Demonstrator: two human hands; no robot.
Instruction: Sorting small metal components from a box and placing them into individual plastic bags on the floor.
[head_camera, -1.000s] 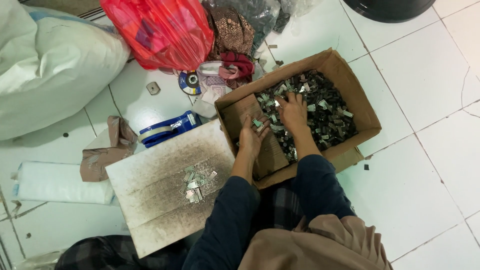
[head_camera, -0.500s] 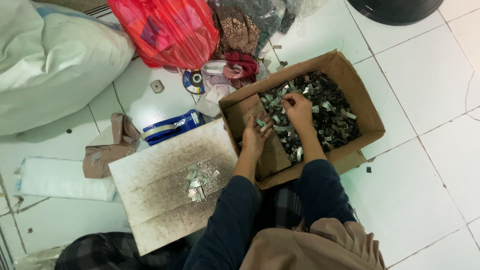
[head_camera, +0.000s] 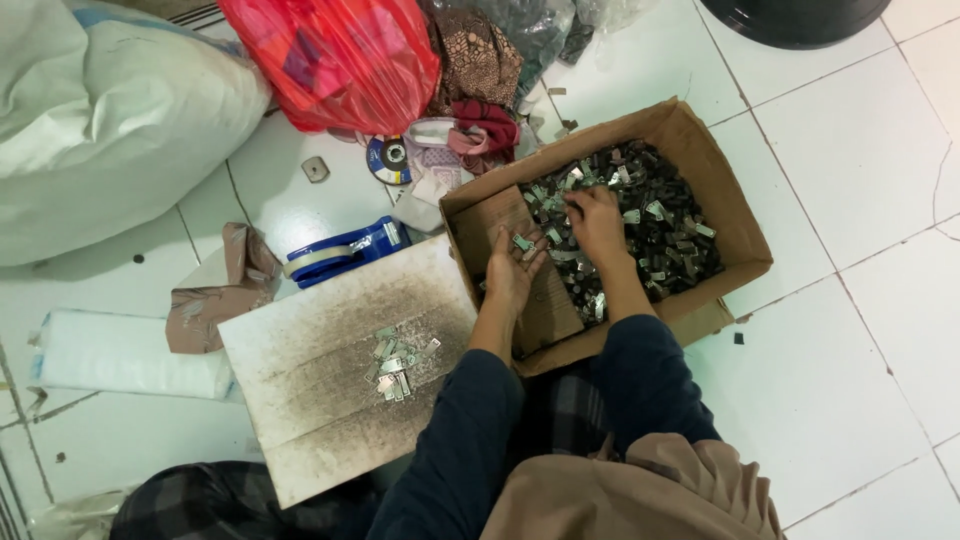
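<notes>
White floor tiles carried a box (head_camera: 700, 160) at two o'clock. Clips (head_camera: 660, 215) inside were pinched by the right hand (head_camera: 597, 222); the left hand (head_camera: 512, 272), cupped open, held one. Single picks were judged best.

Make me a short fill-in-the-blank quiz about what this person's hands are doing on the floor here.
1. Both hands are inside a ____ box full of small metal pieces.
2. The left hand lies palm up with a metal ____ on it.
3. The right hand rests on the ____ of pieces in the box.
4. A small heap of pieces sits on a ____ board.

Missing words: cardboard; piece; pile; white
</notes>
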